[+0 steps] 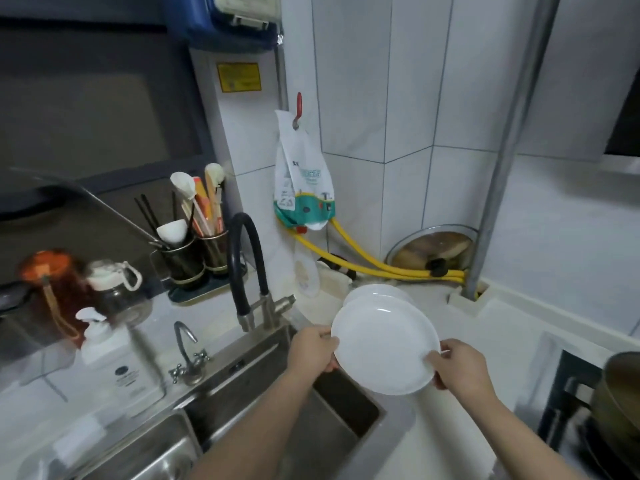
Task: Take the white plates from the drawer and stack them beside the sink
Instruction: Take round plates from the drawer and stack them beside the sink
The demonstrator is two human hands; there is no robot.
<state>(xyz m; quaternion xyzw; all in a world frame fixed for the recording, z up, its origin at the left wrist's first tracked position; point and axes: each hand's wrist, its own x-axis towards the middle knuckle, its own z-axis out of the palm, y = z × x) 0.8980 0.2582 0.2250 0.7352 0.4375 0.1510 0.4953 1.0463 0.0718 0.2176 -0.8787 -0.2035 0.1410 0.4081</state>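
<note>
I hold a white plate (382, 344) with both hands above the counter, to the right of the steel sink (263, 386). My left hand (311, 348) grips its left rim and my right hand (457, 367) grips its right rim. Just behind it, a second white plate (377, 291) lies on the white counter (485, 341), mostly hidden by the one I hold. The drawer is out of view.
A black flexible tap (247, 265) and a small chrome tap (188, 351) stand at the sink's back edge. Utensil holders (194, 258), jars and a soap bottle (114, 362) sit to the left. Yellow hoses (363, 265) and a pot lid (433, 245) fill the corner. A pot (620, 400) sits on the stove at right.
</note>
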